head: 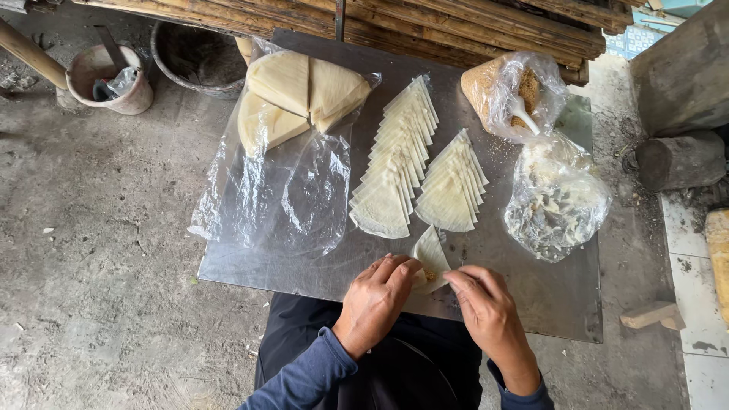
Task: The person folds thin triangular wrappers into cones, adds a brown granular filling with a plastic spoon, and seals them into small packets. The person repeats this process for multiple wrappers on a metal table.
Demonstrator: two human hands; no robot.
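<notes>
- We had our left hand (377, 294) and right hand (482, 304) side by side at the near edge of the counter (319, 273), at six o'clock on its top, fingers curled inward and fingertips meeting.
- Between them both hands pinched one wedge-shaped wrapper (430, 254); the left fingers pressed its near left edge, the right fingertips held its near right corner, neither palm spread flat.
- The wrapper lay just beyond our fingertips, toward twelve o'clock from the hands, its long axis running from six to twelve with the rounded edge away from us. A small brown dab of filling (430, 275) sat at its near end.
- Both hands were about equally close to it; the left covered slightly more of it.
- Further out, at twelve o'clock, lay two fanned rows of wrappers (410, 163), apart from the held one.
- At eleven o'clock we saw a clear plastic sheet (292, 193) with stacked wrapper wedges (300, 95) at its far end.
- At one to two o'clock sat a bag of brown crumbs (505, 91) with a white spoon (524, 115), and nearer, a bag of whitish bits (554, 201).
</notes>
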